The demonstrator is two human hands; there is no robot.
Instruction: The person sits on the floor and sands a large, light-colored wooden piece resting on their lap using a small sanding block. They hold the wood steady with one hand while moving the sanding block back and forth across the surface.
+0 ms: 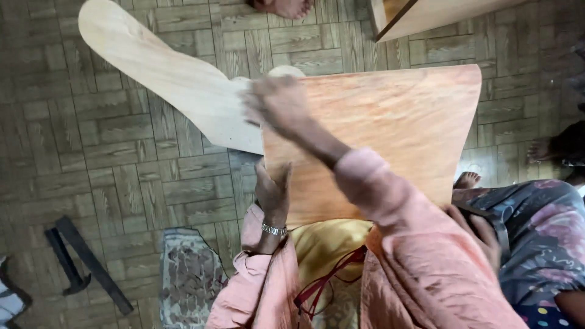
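Here, an orange-toned wooden panel (pixel 390 134) is held above the parquet floor (pixel 109 158), over the lap. Its lower left edge is gripped by the left hand (pixel 272 192), fingers curled; the right hand (pixel 277 103) is laid at its upper left corner, finger position blurred beyond telling.

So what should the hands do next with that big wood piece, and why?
Probably sweep the right hand on across the orange-stained wooden board, toward its far right side. That hand lies blurred at the board's upper left corner, so most of the surface is untouched by it. The left hand grips the near left edge and braces the board, so it can likely stay put.
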